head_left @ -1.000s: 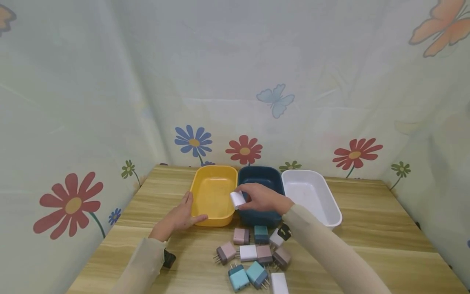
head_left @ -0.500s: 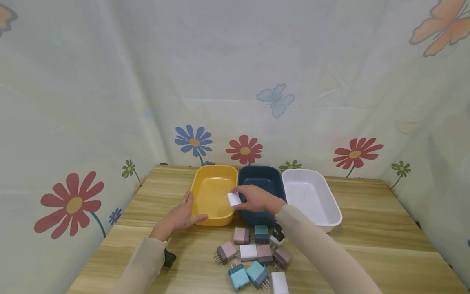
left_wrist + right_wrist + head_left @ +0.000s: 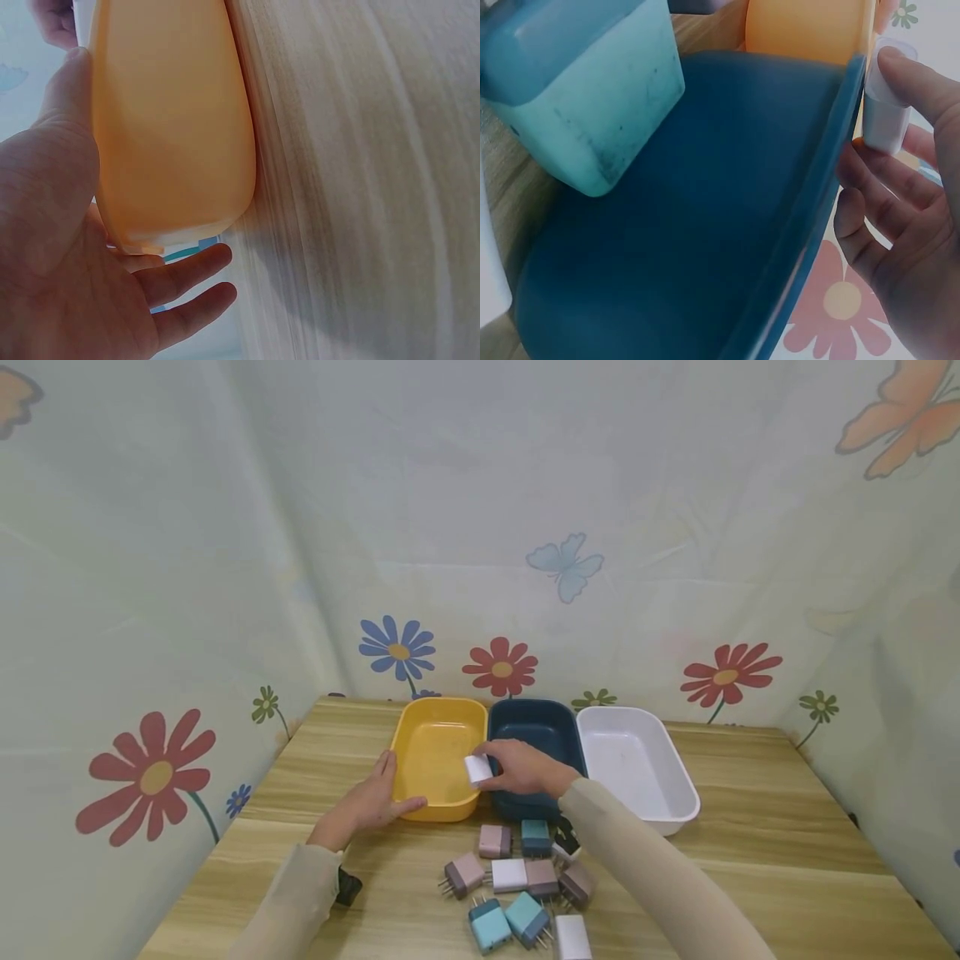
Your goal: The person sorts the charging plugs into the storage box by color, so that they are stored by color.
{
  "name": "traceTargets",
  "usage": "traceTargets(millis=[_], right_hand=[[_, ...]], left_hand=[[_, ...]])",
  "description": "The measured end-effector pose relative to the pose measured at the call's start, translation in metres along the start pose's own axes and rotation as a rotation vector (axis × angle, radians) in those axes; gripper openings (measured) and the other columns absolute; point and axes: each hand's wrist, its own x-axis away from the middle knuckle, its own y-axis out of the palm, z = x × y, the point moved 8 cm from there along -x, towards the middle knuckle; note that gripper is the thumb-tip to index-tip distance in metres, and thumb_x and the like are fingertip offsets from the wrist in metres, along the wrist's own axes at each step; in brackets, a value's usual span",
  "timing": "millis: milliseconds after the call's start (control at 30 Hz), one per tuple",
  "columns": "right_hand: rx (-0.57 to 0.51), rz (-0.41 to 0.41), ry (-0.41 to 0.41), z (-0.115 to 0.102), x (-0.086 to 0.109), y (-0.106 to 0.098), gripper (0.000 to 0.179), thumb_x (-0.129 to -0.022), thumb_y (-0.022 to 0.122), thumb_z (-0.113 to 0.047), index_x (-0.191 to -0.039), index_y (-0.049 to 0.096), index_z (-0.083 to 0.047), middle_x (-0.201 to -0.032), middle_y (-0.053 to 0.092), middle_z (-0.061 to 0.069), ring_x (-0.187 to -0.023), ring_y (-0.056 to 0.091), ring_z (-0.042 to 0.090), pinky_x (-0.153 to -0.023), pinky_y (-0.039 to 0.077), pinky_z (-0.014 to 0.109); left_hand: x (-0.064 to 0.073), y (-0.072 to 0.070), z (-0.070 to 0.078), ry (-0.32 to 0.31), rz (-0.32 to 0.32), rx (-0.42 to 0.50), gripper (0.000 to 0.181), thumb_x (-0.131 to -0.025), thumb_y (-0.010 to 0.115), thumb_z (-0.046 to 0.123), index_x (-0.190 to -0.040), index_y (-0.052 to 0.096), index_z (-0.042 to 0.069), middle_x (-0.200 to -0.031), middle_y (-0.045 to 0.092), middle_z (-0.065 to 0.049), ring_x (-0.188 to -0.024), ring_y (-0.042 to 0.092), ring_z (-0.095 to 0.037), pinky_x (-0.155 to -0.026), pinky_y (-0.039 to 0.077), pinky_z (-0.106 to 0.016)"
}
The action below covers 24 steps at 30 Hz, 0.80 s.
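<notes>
In the head view, my right hand [image 3: 525,768] pinches a small white charger block [image 3: 477,769] between thumb and fingers, over the right rim of the yellow bin [image 3: 438,811]. The right wrist view shows the thumb flat on the white block's face, with the other fingers beneath it near the dark blue bin's [image 3: 682,187] rim. My left hand [image 3: 372,799] rests around the near left corner of the yellow bin. Its thumb lies along the front rim and its fingers stretch along the left wall; two of them stand free of the bin in the left wrist view.
A white bin [image 3: 637,768] stands right of the dark blue one. Several pink, teal and white plug chargers [image 3: 510,875] lie on the wooden table [image 3: 787,860], close in front of the bins. A flowered cloth [image 3: 450,527] hangs behind the table.
My right hand has shifted slightly left with the white charger block, from the gap between two bins to over the yellow bin's rim, then stays there. The left hand keeps its place.
</notes>
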Motion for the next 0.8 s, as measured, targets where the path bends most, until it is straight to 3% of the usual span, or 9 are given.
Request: traceTargets(millis=[800], right_hand=[[-0.035, 0.054, -0.001, 0.0047, -0.0078, -0.0085, 0.053, -0.071, 0.064, -0.050, -0.114, 0.052, -0.024, -0.105, 0.054, -0.010, -0.090, 0.049, 0.010, -0.084, 0.043, 0.031]], left_hand=[[-0.0001, -0.0008, 0.0002, -0.042, -0.020, 0.015, 0.110, -0.071, 0.051, 0.067, -0.139, -0.003, -0.001, -0.143, -0.001, -0.020, -0.125, 0.022, -0.038, -0.098, 0.024, -0.046]])
